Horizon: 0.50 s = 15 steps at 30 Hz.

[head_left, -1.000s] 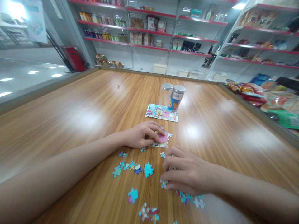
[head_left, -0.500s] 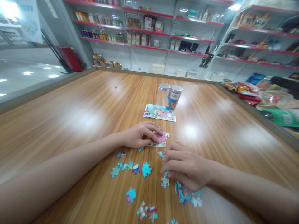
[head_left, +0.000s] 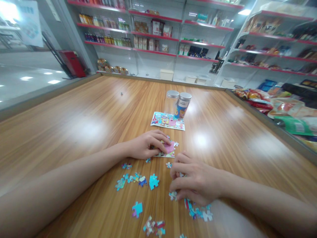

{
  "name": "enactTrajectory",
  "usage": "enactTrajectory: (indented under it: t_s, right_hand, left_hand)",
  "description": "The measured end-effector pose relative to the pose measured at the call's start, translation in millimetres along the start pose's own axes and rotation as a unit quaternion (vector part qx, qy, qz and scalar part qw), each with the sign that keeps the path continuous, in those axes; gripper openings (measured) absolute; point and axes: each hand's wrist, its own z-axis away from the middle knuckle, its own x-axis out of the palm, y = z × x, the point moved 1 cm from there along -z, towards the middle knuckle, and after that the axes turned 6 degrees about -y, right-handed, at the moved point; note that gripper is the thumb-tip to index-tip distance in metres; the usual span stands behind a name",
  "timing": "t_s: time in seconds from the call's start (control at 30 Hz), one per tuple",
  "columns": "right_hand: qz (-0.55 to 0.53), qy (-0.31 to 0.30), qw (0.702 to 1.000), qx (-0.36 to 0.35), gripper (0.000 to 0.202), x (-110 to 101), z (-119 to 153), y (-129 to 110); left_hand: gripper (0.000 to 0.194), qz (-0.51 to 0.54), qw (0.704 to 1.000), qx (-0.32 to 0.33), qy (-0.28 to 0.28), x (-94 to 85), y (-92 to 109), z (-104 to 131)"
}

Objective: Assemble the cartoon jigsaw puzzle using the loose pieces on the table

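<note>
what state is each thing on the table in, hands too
left hand: fingers spread, resting on the joined section
right hand: fingers bent, over loose pieces
joined pink puzzle section: partly assembled, flat, partly covered
loose blue cardboard pieces: scattered, unjoined to that section
colourful cartoon picture sheet: flat, face up
clear cylindrical jar: upright, lid on
blue-labelled cylindrical jar: upright, lid on

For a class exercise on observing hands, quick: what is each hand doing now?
Left hand: open, resting on the joined puzzle section.
Right hand: fingers curled over loose pieces; grip cannot be told.
</note>
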Motion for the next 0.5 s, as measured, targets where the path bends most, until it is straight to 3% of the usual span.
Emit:
enactTrajectory:
  t_s: [0.33, 0.5]
  right_hand:
    - [-0.013, -0.009, 1.0, -0.016, 0.009, 2.0, -0.5, 0.5]
    - [0.011, 0.011, 1.0, 0.002, 0.023, 1.7, -0.1, 1.8]
  left_hand:
    - [0.028, 0.003, 1.0, 0.001, 0.003, 0.3, 1.1, -0.1]
    - [0.027, 0.001, 1.0, -0.004, -0.001, 0.8, 0.7, 0.2]
